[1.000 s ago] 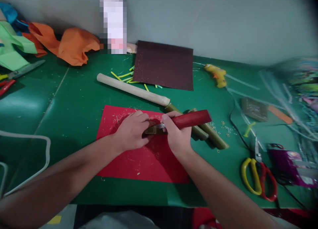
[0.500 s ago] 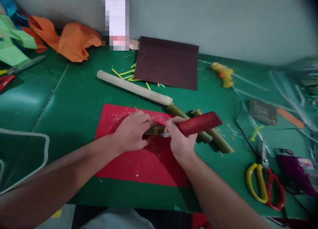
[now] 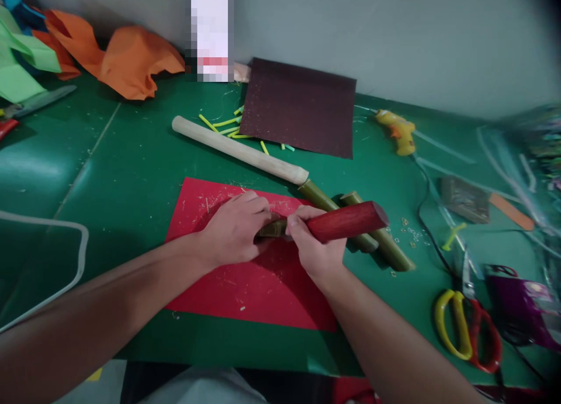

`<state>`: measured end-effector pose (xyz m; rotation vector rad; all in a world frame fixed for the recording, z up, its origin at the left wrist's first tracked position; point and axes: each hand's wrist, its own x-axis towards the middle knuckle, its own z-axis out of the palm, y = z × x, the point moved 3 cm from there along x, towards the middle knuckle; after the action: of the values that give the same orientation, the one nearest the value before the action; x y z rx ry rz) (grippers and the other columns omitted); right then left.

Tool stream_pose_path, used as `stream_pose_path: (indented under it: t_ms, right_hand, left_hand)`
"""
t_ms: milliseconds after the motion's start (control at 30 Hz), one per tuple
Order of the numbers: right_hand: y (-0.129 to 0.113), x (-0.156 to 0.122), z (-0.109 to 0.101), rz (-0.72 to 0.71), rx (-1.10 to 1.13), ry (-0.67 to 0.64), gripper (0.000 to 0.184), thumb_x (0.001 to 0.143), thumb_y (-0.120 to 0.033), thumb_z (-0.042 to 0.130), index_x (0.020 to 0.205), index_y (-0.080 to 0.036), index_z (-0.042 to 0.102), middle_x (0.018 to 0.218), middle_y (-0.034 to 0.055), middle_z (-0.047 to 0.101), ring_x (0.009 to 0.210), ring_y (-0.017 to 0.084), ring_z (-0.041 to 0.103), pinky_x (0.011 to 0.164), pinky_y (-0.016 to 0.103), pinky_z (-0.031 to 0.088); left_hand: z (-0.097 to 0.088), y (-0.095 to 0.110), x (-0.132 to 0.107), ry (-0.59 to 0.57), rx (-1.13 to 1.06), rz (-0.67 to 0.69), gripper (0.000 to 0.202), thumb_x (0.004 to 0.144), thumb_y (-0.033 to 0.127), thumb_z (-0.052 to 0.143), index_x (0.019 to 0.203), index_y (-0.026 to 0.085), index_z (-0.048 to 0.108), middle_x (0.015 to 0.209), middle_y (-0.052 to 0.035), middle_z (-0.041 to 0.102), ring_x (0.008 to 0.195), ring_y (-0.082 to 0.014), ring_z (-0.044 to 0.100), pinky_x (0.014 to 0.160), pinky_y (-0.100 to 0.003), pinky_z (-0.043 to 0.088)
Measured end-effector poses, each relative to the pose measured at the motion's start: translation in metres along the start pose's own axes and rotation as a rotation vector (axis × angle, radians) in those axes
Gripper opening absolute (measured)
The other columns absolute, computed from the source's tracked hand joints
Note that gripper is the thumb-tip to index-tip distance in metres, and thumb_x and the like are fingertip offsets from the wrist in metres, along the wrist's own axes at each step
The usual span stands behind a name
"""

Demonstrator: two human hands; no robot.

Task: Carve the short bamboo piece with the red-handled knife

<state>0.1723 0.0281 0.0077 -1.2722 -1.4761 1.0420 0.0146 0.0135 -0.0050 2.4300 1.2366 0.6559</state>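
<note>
My left hand (image 3: 239, 228) is closed around a short green piece of bamboo (image 3: 272, 229), pressing it over a red sheet (image 3: 205, 293) strewn with pale shavings. My right hand (image 3: 318, 246) grips a knife (image 3: 350, 221) by its thick red wooden handle. The blade is mostly hidden by my fingers, and its tip side meets the right end of the bamboo piece. Just beyond my right hand lie two green bamboo lengths (image 3: 388, 243). A pale, peeled bamboo stick (image 3: 236, 149) rests behind the red sheet.
Dark sandpaper-like sheet (image 3: 300, 109) lies at the back over yellow-green strips. On the right are a yellow glue gun (image 3: 397, 132) with its cord, a grey block (image 3: 464, 199), and red-and-yellow-handled scissors (image 3: 468, 328). Crumpled orange paper (image 3: 131, 62) sits back left.
The knife has shifted slightly left against the bamboo, and less of its blade shows. Its handle has tilted a little. My left hand keeps its hold; the whole view has shifted slightly.
</note>
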Motion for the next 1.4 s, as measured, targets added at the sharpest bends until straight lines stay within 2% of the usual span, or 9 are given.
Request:
stream_pose_path:
  t_ms: [133,267,433,567,767,1167,1400]
  right_hand:
    - [0.0007,0.0001,-0.0012,-0.006,-0.022,-0.021,0.022,0.075,-0.027,0.063,0.056,-0.022,0.053,0.054,-0.0029,0.052,0.051,0.012,0.049,0.055,0.031,0.046]
    - [0.0029,-0.0018,0.0003,-0.049,-0.045,-0.072,0.023,0.077,-0.028,0.063,0.058,-0.023,0.053,0.055,-0.0029,0.053,0.052,0.013,0.05,0.058,0.032,0.047]
    - [0.0057,-0.0056,0.0009,-0.103,0.005,0.019,0.018,0.079,-0.031,0.069,0.066,-0.023,0.06,0.062,-0.0024,0.06,0.056,0.013,0.055,0.059,0.031,0.05]
    - [0.0029,-0.0038,-0.0003,-0.108,0.02,0.046,0.022,0.082,-0.031,0.066,0.063,-0.023,0.059,0.058,-0.0033,0.057,0.053,0.012,0.051,0.058,0.03,0.05]
    - [0.0024,-0.0021,0.0001,-0.065,0.0,-0.054,0.025,0.079,-0.03,0.065,0.058,-0.022,0.054,0.056,-0.0035,0.052,0.053,0.012,0.049,0.056,0.029,0.046]
    - [0.0021,-0.0013,0.0031,-0.058,0.024,-0.092,0.025,0.079,-0.029,0.064,0.057,-0.022,0.053,0.055,-0.0039,0.052,0.052,0.011,0.047,0.053,0.028,0.042]
    - [0.0012,0.0027,0.0005,-0.016,0.064,0.054,0.022,0.079,-0.034,0.068,0.062,-0.022,0.06,0.057,-0.0031,0.057,0.052,0.011,0.049,0.056,0.029,0.047]
  left_hand:
    - [0.0005,-0.0008,0.0,-0.019,0.001,-0.01,0.01,0.085,0.026,0.06,0.086,0.017,0.065,0.091,-0.0061,0.064,0.086,-0.022,0.056,0.074,-0.038,0.047]
    - [0.0002,-0.0015,0.0011,-0.029,-0.008,-0.01,0.012,0.086,0.026,0.061,0.089,0.016,0.066,0.093,-0.0064,0.065,0.087,-0.022,0.056,0.075,-0.038,0.047]
    - [-0.0018,-0.0021,0.0013,-0.001,-0.026,-0.016,0.012,0.087,0.023,0.059,0.091,0.016,0.068,0.091,-0.0064,0.065,0.087,-0.0224,0.056,0.074,-0.037,0.047]
    - [-0.0022,-0.0032,-0.0006,0.02,-0.024,-0.005,0.015,0.086,0.024,0.061,0.096,0.015,0.069,0.094,-0.0072,0.067,0.089,-0.0232,0.057,0.075,-0.038,0.048]
    - [-0.0025,-0.0027,0.0007,-0.016,-0.019,-0.031,0.014,0.084,0.026,0.062,0.091,0.015,0.069,0.095,-0.0079,0.068,0.089,-0.0242,0.058,0.075,-0.039,0.049]
    - [-0.0029,-0.0025,0.0011,0.018,-0.023,-0.002,0.009,0.083,0.023,0.063,0.087,0.016,0.067,0.09,-0.0065,0.065,0.084,-0.0221,0.056,0.071,-0.037,0.047]
    - [-0.0024,-0.0035,-0.0008,-0.002,-0.024,-0.002,0.019,0.083,0.022,0.062,0.099,0.014,0.07,0.098,-0.0086,0.067,0.09,-0.024,0.059,0.076,-0.039,0.05]
